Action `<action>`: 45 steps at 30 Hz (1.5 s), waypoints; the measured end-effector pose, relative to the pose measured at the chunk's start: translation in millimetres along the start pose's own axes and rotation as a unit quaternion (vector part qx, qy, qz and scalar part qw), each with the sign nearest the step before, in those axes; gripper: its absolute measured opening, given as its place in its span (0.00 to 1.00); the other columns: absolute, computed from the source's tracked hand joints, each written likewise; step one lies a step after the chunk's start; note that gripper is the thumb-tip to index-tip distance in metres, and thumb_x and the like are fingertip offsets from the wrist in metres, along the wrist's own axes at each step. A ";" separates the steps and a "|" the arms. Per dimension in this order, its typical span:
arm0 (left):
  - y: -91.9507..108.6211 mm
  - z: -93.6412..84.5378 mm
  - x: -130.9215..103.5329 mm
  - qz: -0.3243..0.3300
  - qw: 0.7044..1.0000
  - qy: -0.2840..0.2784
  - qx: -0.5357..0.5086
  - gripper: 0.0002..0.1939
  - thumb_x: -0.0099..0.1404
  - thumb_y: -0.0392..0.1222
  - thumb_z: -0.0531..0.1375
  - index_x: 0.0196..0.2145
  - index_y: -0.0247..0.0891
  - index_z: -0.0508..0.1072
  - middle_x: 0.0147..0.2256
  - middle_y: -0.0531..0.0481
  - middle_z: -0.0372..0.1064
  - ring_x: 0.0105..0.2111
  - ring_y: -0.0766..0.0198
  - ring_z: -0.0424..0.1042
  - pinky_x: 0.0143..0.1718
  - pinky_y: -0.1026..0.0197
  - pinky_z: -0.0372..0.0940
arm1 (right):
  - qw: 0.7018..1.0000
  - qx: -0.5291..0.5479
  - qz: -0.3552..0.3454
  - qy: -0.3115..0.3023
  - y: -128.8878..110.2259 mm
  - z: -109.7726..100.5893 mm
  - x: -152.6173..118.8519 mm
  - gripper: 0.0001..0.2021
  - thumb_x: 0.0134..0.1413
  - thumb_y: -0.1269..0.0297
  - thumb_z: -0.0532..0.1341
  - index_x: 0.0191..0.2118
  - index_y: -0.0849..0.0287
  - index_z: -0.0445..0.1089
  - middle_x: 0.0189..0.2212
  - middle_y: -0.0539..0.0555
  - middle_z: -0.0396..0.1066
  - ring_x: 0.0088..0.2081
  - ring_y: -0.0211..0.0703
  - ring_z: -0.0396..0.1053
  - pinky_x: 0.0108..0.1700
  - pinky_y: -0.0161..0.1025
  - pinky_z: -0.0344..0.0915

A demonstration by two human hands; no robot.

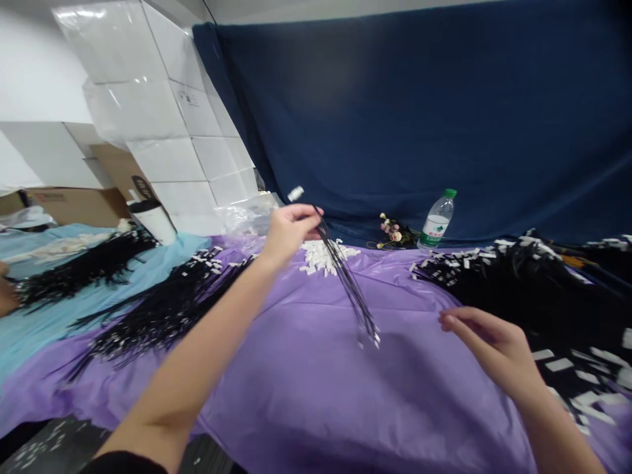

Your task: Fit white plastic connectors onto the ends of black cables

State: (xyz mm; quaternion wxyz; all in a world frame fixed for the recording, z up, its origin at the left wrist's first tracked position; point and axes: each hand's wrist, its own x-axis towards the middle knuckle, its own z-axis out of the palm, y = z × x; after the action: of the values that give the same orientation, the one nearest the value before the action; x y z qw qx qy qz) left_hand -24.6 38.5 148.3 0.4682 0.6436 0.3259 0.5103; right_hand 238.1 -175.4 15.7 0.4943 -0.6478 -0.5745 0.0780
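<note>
My left hand (291, 232) is raised over the far middle of the table, thumb and fingers closed on a bundle of thin black wires (349, 284). A white connector (295, 193) sticks out above that hand, and the wires slant down to the right with small white tips. Below and behind the hand lies a pile of small white pieces (323, 257). Over the right side of the cloth hovers my right hand (494, 345), thumb and fingertips pinched together with nothing visible in them. It is nearest to a large heap of black wires (523, 289) with white ends.
A purple cloth (320, 388) covers the table. More black wires (153, 316) lie at left. Farther back stand a water bottle (438, 220), artificial flowers (392, 230), a white cup (154, 220) and stacked white boxes (172, 105). Another person's hand (6, 293) shows at the left edge.
</note>
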 end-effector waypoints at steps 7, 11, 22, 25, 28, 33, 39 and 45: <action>-137.8 35.8 -32.5 -0.272 0.959 -0.073 -0.009 0.21 0.50 0.23 0.60 0.42 0.35 0.63 0.22 0.55 0.66 0.19 0.62 0.71 0.25 0.55 0.70 | 0.987 -0.056 -0.033 -0.148 18.2 53.9 78.4 0.13 0.57 0.57 0.57 0.35 0.59 0.74 0.30 0.54 0.76 0.30 0.41 0.73 0.33 0.35 0.68; -156.8 25.8 -40.3 -0.277 0.957 -0.083 -0.016 0.42 0.49 0.24 0.62 0.58 0.43 0.50 0.25 0.57 0.69 0.23 0.62 0.72 0.27 0.57 0.70 | 0.970 -0.109 -0.064 -0.210 19.4 113.2 123.6 0.07 0.56 0.66 0.58 0.36 0.56 0.74 0.34 0.51 0.76 0.33 0.39 0.72 0.39 0.35 0.66; -154.9 7.5 -32.3 -0.331 0.926 -0.125 -0.135 0.13 0.51 0.39 0.65 0.33 0.36 0.67 0.27 0.53 0.67 0.27 0.67 0.70 0.34 0.59 0.69 | 0.953 -0.193 -0.018 -0.234 15.5 220.5 181.2 0.15 0.60 0.59 0.58 0.49 0.61 0.67 0.49 0.56 0.68 0.49 0.47 0.67 0.51 0.53 0.64; -153.2 6.0 -31.0 -0.374 0.899 -0.155 -0.167 0.13 0.50 0.35 0.65 0.33 0.36 0.67 0.26 0.53 0.67 0.26 0.68 0.69 0.34 0.60 0.68 | 0.965 -0.145 0.005 -0.220 14.7 216.0 179.2 0.12 0.61 0.64 0.57 0.48 0.62 0.68 0.50 0.59 0.66 0.54 0.51 0.63 0.56 0.56 0.58; -152.3 5.7 -31.2 -0.412 0.875 -0.168 -0.192 0.13 0.51 0.34 0.64 0.35 0.37 0.67 0.25 0.54 0.67 0.24 0.70 0.68 0.31 0.63 0.66 | 0.978 -0.052 0.041 -0.196 8.4 204.6 168.5 0.12 0.60 0.69 0.54 0.48 0.61 0.68 0.52 0.63 0.64 0.57 0.52 0.59 0.59 0.53 0.55; -152.2 9.4 -38.4 -0.393 0.879 -0.179 -0.203 0.12 0.53 0.37 0.65 0.33 0.37 0.66 0.25 0.55 0.64 0.24 0.72 0.66 0.30 0.65 0.64 | 0.947 0.177 0.195 -0.182 -13.0 182.3 119.1 0.11 0.60 0.58 0.53 0.43 0.57 0.64 0.40 0.57 0.68 0.39 0.45 0.70 0.41 0.46 0.69; -151.5 17.4 -45.9 -0.335 0.911 -0.172 -0.171 0.12 0.56 0.42 0.65 0.36 0.39 0.67 0.26 0.56 0.64 0.26 0.69 0.67 0.31 0.62 0.65 | 0.824 0.402 0.352 -0.189 -35.1 165.5 77.1 0.13 0.52 0.55 0.60 0.41 0.54 0.60 0.33 0.49 0.69 0.32 0.39 0.72 0.38 0.42 0.71; -147.1 23.7 -52.8 -0.336 0.891 -0.231 -0.199 0.12 0.59 0.42 0.63 0.39 0.39 0.67 0.28 0.54 0.65 0.27 0.70 0.66 0.31 0.63 0.63 | 0.744 0.467 0.416 -0.236 -35.2 154.0 83.1 0.10 0.52 0.60 0.62 0.36 0.57 0.63 0.27 0.48 0.65 0.24 0.31 0.65 0.22 0.28 0.61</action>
State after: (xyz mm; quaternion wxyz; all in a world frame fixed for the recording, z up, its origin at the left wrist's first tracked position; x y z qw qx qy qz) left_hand -7.4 36.1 -8.8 0.7920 0.4886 0.2970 0.2139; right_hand 138.8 -27.5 3.2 0.5022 -0.4710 -0.2382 0.6850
